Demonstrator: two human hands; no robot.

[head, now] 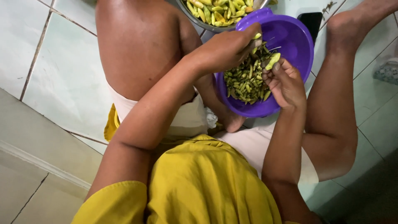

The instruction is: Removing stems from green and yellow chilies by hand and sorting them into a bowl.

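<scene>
A purple plastic bowl (290, 35) sits on the floor between my legs, holding a heap of small green stems and trimmings (244, 81). My left hand (226, 47) hovers over the bowl's near rim, its fingers pinched on a small green chili (258, 36). My right hand (286, 83) is at the bowl's right side, fingers closed around another pale green chili (273, 61), and a thin metal blade shows between the two hands. I cannot tell which hand holds it.
A metal bowl (195, 20) of yellow-green chilies (217, 10) stands beyond the purple one. A dark phone (311, 20) lies on the pale green floor tiles (62, 74). My bare knees flank the bowls. A slipper (387, 72) is at the right edge.
</scene>
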